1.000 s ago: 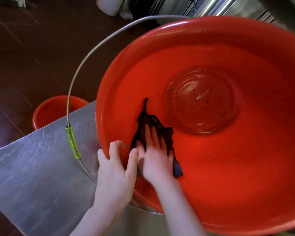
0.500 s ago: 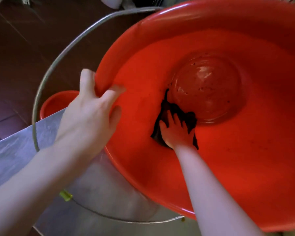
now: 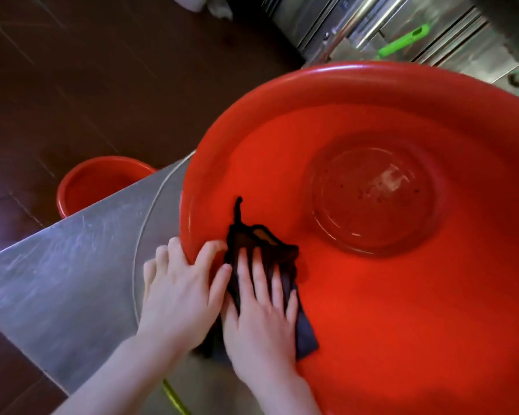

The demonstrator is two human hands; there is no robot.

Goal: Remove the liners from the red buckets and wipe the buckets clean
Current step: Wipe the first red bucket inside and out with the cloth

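- Head view: the large red bucket (image 3: 342, 73) lies tilted on the steel table (image 3: 57, 280), its mouth toward the camera, with no liner showing inside.
- The left hand (image 3: 180, 295) grips the near-left rim, fingers curled over the edge.
- The right hand (image 3: 261, 313) is just beside it, fingers straight and spread, pressing the dark cloth (image 3: 261, 241) flat on the inner wall.
- The speckled bucket floor (image 3: 372, 199) lies up and to the right of those fingertips. The cloth's long axis runs from the rim toward it, and the right hand is the nearer.
- Count: two red buckets, the second bucket (image 3: 102, 181) on the ground beyond the table; one cloth; two hands.
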